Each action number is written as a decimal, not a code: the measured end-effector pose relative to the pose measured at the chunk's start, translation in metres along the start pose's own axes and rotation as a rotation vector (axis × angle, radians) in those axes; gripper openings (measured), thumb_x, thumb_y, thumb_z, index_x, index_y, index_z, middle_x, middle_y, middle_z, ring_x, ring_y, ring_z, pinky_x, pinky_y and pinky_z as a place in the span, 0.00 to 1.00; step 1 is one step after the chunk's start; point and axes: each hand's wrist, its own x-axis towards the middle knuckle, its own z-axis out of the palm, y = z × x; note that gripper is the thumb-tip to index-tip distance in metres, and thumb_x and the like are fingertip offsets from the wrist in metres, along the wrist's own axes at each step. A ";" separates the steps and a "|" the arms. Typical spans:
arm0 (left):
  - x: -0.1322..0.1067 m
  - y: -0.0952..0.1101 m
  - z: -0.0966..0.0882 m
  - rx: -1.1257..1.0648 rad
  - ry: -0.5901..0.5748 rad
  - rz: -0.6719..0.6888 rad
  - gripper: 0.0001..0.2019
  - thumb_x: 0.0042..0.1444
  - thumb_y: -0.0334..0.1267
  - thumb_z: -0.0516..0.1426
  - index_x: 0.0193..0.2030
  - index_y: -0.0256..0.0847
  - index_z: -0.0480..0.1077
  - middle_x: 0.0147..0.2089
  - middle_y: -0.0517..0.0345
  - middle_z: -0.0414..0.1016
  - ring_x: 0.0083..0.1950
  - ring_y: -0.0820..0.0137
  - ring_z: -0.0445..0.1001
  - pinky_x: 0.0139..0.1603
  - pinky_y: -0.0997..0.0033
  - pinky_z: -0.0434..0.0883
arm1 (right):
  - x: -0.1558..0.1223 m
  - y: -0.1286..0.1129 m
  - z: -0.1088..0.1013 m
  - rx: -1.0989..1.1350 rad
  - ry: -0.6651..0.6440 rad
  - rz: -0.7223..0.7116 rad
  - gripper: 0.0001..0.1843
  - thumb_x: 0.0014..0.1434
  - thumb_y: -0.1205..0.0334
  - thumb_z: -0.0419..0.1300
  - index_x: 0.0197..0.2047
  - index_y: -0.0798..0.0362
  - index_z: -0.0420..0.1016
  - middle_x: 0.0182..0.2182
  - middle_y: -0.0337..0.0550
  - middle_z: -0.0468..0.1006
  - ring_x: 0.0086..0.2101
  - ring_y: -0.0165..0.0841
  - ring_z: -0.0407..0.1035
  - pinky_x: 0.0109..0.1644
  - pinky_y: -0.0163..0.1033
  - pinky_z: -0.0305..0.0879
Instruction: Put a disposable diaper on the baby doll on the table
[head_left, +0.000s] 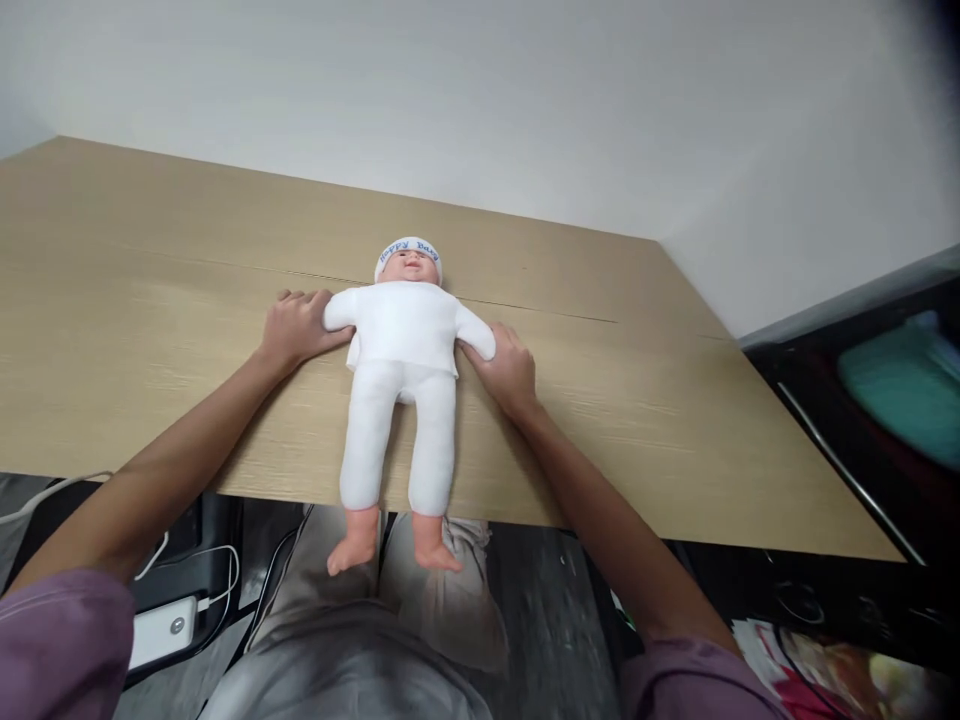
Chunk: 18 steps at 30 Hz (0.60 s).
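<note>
A baby doll (pixel 403 365) in a white suit and a white cap lies on its back on the wooden table (pixel 150 290). Its bare feet hang over the table's near edge. My left hand (pixel 295 326) is closed around the end of the doll's sleeve on the left. My right hand (pixel 506 368) grips the end of the sleeve on the right. Both doll arms are spread out sideways.
A plain white wall rises behind the table. Below the near edge I see my grey trousers (pixel 352 660), a white power bank with cables (pixel 161 630) at the lower left, and dark clutter with a teal item (pixel 904 385) to the right.
</note>
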 end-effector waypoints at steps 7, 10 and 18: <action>0.071 -0.024 0.036 -0.062 0.113 -0.112 0.39 0.59 0.79 0.61 0.52 0.41 0.77 0.49 0.38 0.84 0.57 0.39 0.79 0.68 0.40 0.62 | 0.079 0.015 0.032 -0.041 0.042 -0.005 0.32 0.78 0.31 0.58 0.58 0.54 0.81 0.51 0.59 0.85 0.49 0.51 0.76 0.54 0.49 0.70; 0.096 -0.031 0.045 -0.081 0.126 -0.168 0.41 0.61 0.81 0.60 0.55 0.41 0.77 0.54 0.37 0.83 0.62 0.37 0.75 0.71 0.39 0.59 | 0.110 0.022 0.045 -0.093 0.064 -0.024 0.34 0.79 0.30 0.56 0.58 0.55 0.81 0.51 0.60 0.85 0.50 0.52 0.75 0.58 0.52 0.68; 0.120 -0.044 0.065 -0.039 0.132 -0.204 0.45 0.62 0.84 0.58 0.59 0.40 0.76 0.60 0.35 0.80 0.67 0.36 0.70 0.69 0.44 0.61 | 0.136 0.045 0.064 -0.156 0.127 0.021 0.38 0.77 0.28 0.56 0.66 0.55 0.77 0.56 0.62 0.82 0.55 0.55 0.72 0.62 0.55 0.65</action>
